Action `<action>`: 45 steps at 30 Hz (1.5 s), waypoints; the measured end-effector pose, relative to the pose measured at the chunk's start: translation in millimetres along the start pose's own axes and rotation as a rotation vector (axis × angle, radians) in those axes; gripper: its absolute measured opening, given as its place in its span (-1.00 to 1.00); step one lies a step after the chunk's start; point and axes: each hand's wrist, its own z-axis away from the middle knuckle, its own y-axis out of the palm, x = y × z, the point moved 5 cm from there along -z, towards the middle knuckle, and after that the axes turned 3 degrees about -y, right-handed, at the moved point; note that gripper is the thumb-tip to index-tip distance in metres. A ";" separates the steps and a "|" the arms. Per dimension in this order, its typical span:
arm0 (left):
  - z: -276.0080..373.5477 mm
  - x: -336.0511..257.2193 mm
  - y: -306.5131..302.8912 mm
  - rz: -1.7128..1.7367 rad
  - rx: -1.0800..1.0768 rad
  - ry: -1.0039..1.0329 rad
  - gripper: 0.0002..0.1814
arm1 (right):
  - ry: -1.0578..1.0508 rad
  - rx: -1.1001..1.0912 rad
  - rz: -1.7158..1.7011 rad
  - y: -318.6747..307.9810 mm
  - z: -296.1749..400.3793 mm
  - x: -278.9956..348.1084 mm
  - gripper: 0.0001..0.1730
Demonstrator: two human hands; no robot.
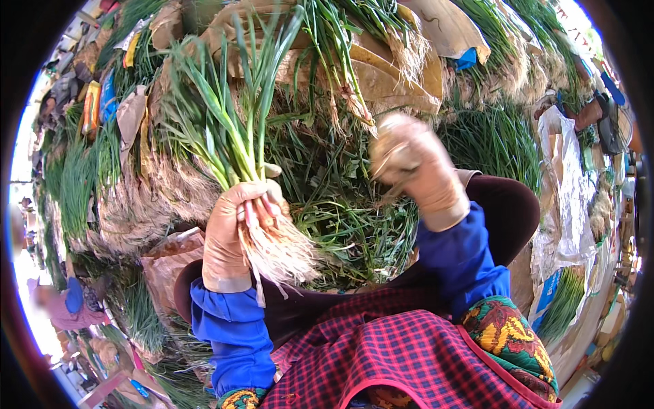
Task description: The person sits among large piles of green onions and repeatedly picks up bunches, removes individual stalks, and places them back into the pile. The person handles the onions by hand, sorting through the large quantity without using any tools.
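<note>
My left hand (pixel 227 230), in a thin tan glove, grips a bunch of green onions (pixel 240 138) just above the bulbs. The green leaves point up and away, and the pale roots (pixel 278 250) hang down towards my lap. Blurred by motion, my right hand (pixel 419 166), gloved too, is raised to the right with its fingers curled. Thin pale strands show at its fingers, but whether it holds them is unclear. Just beyond that hand, a few loose green onions (pixel 347 87) lie with their roots towards me. Loose green trimmings (pixel 352 230) cover the ground between my knees.
Brown paper sheets (pixel 393 76) lie under onions ahead. Heaped green onions stand to the left (pixel 76 189) and right (pixel 490 138). A clear plastic bag (pixel 562 189) is at the right. My checked apron (pixel 388 353) covers my lap. Another person (pixel 71 307) is at the far left.
</note>
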 end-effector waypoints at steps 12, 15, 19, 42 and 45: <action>-24.4 -3.4 11.1 0.103 0.113 0.176 -0.71 | -0.185 -0.471 1.484 -74.3 -33.5 -9.5 -0.78; -26.9 -4.6 -1.9 0.128 0.156 0.205 -0.72 | -0.007 -0.357 1.337 -74.6 -42.4 -45.0 -0.80; -16.0 -14.4 20.4 0.263 0.277 0.319 -0.75 | -0.328 -0.315 1.546 11.3 -24.9 2.3 -0.80; -16.4 -14.6 -12.3 0.059 0.078 0.179 -0.76 | -0.043 -0.869 1.786 -151.1 192.8 173.8 -0.85; -30.8 -15.5 -21.5 0.040 0.023 0.268 -0.76 | 0.229 -0.949 2.004 -230.3 316.1 170.6 -0.68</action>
